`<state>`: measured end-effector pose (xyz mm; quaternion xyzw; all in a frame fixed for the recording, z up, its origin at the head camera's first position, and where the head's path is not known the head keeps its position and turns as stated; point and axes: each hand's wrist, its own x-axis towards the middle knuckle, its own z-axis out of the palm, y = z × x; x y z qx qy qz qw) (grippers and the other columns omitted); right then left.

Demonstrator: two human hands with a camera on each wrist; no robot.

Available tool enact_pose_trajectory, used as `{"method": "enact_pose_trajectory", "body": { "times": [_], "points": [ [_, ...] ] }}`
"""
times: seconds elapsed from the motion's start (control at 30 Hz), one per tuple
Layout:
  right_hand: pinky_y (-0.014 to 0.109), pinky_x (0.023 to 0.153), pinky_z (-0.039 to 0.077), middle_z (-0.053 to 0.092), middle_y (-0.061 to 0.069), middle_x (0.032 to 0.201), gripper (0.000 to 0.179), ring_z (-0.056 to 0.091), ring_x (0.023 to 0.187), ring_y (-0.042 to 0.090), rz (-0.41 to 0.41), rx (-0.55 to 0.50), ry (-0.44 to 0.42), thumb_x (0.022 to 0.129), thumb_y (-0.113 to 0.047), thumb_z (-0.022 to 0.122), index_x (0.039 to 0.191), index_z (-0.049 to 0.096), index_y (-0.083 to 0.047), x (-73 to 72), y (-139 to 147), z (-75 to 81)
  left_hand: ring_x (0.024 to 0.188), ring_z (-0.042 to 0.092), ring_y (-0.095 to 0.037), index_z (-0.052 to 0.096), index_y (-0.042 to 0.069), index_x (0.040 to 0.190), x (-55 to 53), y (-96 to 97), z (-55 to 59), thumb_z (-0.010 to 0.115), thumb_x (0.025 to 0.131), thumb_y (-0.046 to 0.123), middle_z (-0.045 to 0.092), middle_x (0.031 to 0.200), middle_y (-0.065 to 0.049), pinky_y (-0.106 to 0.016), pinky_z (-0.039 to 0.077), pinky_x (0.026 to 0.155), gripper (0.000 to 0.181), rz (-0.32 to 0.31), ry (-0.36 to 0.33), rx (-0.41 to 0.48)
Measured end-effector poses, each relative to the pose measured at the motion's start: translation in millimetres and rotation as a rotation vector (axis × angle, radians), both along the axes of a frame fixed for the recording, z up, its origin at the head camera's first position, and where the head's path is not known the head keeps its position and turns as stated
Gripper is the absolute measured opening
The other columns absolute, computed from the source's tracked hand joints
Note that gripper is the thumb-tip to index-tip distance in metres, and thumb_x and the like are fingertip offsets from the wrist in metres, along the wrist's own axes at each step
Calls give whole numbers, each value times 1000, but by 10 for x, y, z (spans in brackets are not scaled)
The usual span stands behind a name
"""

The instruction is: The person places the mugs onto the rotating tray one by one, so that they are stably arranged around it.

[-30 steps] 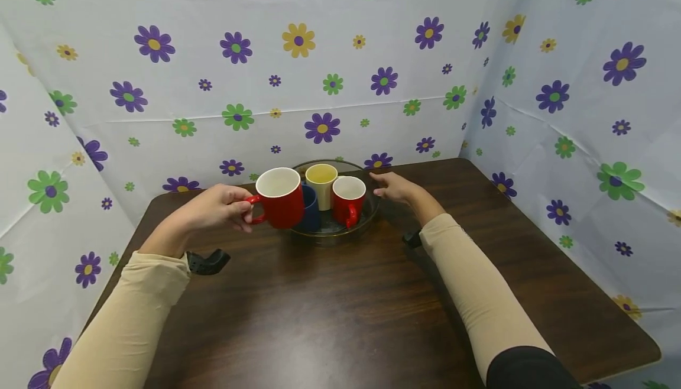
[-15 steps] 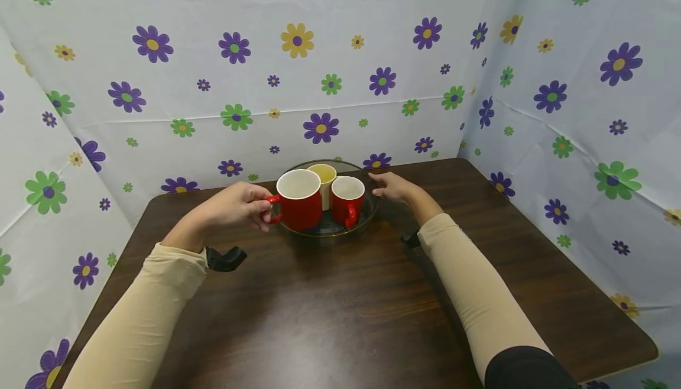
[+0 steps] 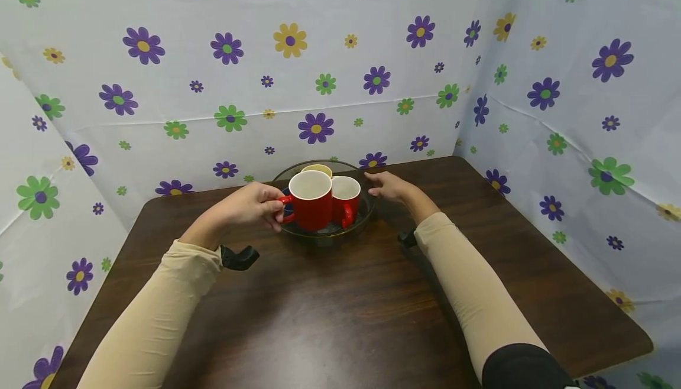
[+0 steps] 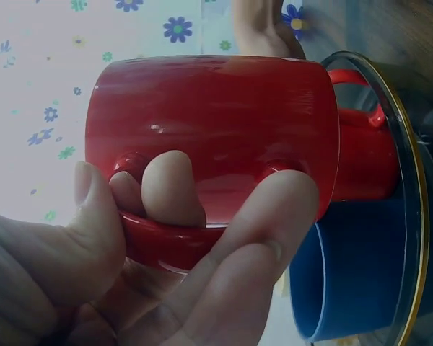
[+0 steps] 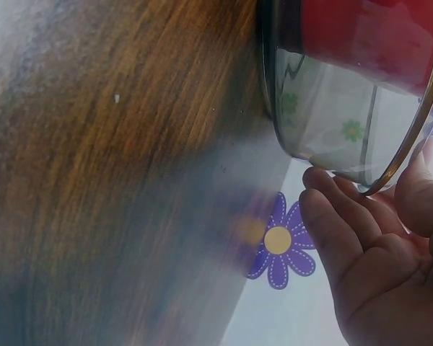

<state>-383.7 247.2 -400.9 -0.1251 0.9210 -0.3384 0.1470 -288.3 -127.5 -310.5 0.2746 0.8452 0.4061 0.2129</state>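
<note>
In the head view my left hand (image 3: 258, 204) grips a large red mug (image 3: 314, 204) by its handle, upright with its white inside facing up. In the left wrist view the fingers and thumb curl round that handle. The mug is over the near left part of a clear glass bowl (image 3: 340, 233). Inside the bowl are a smaller red mug (image 3: 346, 203), a yellow mug (image 3: 317, 168) mostly hidden, and a blue mug (image 4: 364, 270). At the bowl's right side, my right hand (image 3: 391, 187) holds the rim, thumb at the edge and fingers against the outer wall.
The bowl stands on a dark brown wooden table (image 3: 314, 318), near its back edge. A white flowered cloth (image 3: 229, 81) hangs behind the table and along its sides. Black wrist straps (image 3: 239, 258) show on both arms.
My left hand has moved the large red mug to the right, over the bowl. It now hides much of the yellow mug and most of the blue one. My right hand stays at the rim.
</note>
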Motion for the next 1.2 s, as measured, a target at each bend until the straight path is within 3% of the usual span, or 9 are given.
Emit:
{"method": "enact_pose_trajectory", "body": {
  "times": [0.23, 0.57, 0.77, 1.2],
  "points": [
    [54, 113, 39, 34, 25, 159, 62, 60, 123, 39, -5, -10, -10, 104, -10, 56, 160, 28, -8, -8, -16, 2, 81, 74, -32, 62, -6, 96, -12, 80, 9, 52, 106, 5, 67, 83, -13, -49, 62, 81, 18, 7, -6, 3],
    [54, 114, 38, 40, 26, 155, 62, 61, 115, 36, 2, -4, -7, 104, -10, 56, 160, 28, -8, -13, -4, -1, 81, 73, -36, 61, -3, 91, -36, 160, -21, 51, 106, 4, 65, 82, -14, -45, 62, 79, 19, 15, -25, 1],
    [54, 115, 37, 39, 26, 156, 62, 61, 119, 37, 5, -2, 1, 104, -11, 56, 160, 28, -7, -24, -8, -11, 78, 73, -31, 62, -3, 91, -63, 198, -66, 50, 106, 5, 65, 80, -13, -47, 62, 80, 21, 15, -29, 1],
    [53, 114, 38, 43, 26, 153, 62, 61, 118, 36, 8, -17, 6, 104, -9, 56, 159, 29, -7, -10, -9, -7, 79, 73, -34, 63, -4, 93, -105, 244, -155, 53, 105, 6, 67, 83, -14, -45, 62, 80, 19, 34, -59, -12]
  ]
}}
